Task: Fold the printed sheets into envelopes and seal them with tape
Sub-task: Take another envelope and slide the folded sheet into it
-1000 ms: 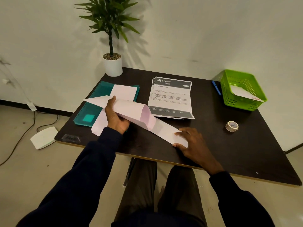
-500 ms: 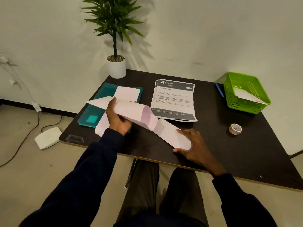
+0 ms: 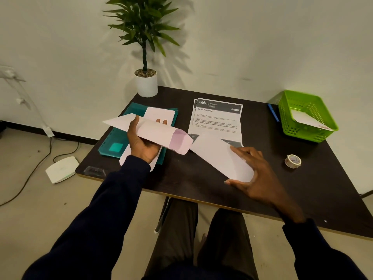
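Fingers of the left hand (image 3: 144, 141) wrap an envelope (image 3: 153, 132) held up over the table (image 3: 201, 184), thumb on top, its mouth gaping toward the right. The right hand (image 3: 260, 178) pinches the near end of a folded sheet (image 3: 222, 156), whose far tip sits just at that mouth, not yet inside. No tape is on it; the tape roll (image 3: 292, 161) lies untouched to the right. More printed sheets (image 3: 218, 118) wait flat at the back, so most of the job seems left. A green basket (image 3: 308, 126) holds one white paper, possibly a finished envelope. Spare envelopes rest on a teal folder (image 3: 115, 142).
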